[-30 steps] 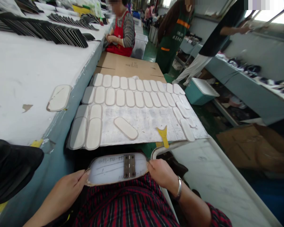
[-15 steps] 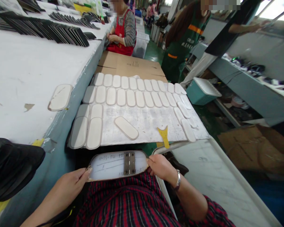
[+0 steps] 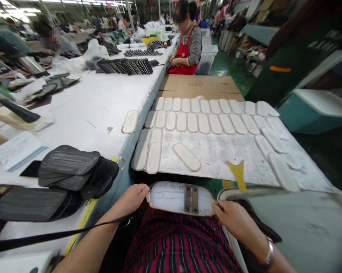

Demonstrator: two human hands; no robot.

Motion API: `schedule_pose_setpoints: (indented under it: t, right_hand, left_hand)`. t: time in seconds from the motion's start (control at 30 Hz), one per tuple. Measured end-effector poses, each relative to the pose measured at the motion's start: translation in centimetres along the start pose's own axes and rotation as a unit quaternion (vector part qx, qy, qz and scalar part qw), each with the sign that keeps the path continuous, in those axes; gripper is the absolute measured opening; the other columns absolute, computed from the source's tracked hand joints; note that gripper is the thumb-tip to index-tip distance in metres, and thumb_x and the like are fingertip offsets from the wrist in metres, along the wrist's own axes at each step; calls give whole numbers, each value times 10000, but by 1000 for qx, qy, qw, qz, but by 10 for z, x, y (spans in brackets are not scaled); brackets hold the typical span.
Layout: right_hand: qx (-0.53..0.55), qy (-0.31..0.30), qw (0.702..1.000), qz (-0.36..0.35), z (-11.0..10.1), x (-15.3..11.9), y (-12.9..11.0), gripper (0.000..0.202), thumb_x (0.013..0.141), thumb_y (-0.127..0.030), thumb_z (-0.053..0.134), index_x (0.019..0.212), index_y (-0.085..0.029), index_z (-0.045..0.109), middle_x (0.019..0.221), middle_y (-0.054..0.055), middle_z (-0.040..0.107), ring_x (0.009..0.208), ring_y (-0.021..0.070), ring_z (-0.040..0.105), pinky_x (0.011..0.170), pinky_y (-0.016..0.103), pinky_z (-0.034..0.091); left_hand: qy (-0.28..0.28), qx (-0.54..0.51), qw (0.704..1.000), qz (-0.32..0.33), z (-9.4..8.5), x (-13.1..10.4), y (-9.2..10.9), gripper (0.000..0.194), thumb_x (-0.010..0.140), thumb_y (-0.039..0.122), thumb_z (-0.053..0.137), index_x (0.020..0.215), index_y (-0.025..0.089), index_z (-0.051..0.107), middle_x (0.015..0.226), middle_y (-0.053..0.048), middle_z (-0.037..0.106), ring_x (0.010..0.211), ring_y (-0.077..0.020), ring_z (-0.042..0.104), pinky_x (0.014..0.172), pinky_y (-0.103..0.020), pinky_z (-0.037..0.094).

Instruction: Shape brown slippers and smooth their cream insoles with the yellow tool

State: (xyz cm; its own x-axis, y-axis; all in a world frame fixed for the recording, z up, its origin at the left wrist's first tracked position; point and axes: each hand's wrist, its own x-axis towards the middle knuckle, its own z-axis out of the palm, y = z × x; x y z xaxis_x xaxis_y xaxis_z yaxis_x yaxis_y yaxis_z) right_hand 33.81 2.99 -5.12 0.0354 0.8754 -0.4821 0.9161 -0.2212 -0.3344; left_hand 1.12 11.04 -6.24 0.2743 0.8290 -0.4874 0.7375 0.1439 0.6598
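Note:
Between my two hands, just above my lap, is an oval white plate with a metal hinge [image 3: 167, 196]. Its left end is pinched by my left hand [image 3: 136, 198], thumb and fingers closed on the rim. My right hand [image 3: 234, 217] grips the opposite end, with a thin brown edging along the rim. Beyond it, a board [image 3: 216, 159] bears several rows of white oval pieces [image 3: 192, 122]. One such piece [image 3: 187, 157] lies slantwise by itself near the board's front. A yellow forked tool [image 3: 238, 174] rests at the front edge, to the right.
Dark oval pieces [image 3: 71, 167] are stacked on the white table [image 3: 102, 102] at left. A pale bin [image 3: 304, 216] stands at my right, a teal bin [image 3: 319, 117] farther back. Behind the board lies a cardboard sheet [image 3: 199, 86]; a person in a red apron [image 3: 188, 49] sits beyond.
My view has swung left, bringing the dark stack and more of the table into sight. Both hands still hold the hinged plate. The person in green has shifted toward the right edge.

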Motion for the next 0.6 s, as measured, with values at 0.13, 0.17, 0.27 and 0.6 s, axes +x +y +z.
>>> schedule_pose_setpoints:
  t: [0.13,0.17,0.27,0.6]
  right_hand:
    - [10,9,1000,9,3,0,2,408,911,-365,295,616,-190,516,651,65,628,616,172,575,560,268,264]
    - [9,17,1000,9,4,-1,3,411,909,-394,303,627,-193,525,664,66,633,635,182,584,564,269,269]
    - [11,17,1000,6,9,-2,4,413,904,-434,322,648,-198,544,674,64,641,655,194,598,567,268,283]
    - [-38,36,999,2,0,-1,-4,402,932,-266,284,693,-154,586,724,113,660,699,199,622,582,272,334]
  left_hand:
    - [-31,-45,998,-28,3,0,-1,364,831,444,273,646,184,447,590,9,528,556,-156,537,476,-227,373]
    - [-34,-55,997,-33,4,-1,0,380,836,455,256,658,183,452,598,6,532,562,-158,542,476,-228,375]
    - [4,-13,1000,-11,7,-4,2,402,834,491,298,620,182,440,569,16,482,554,-147,499,499,-231,335]
    - [80,114,990,11,22,-14,3,410,857,455,286,586,191,443,567,6,499,588,-150,491,571,-246,304]
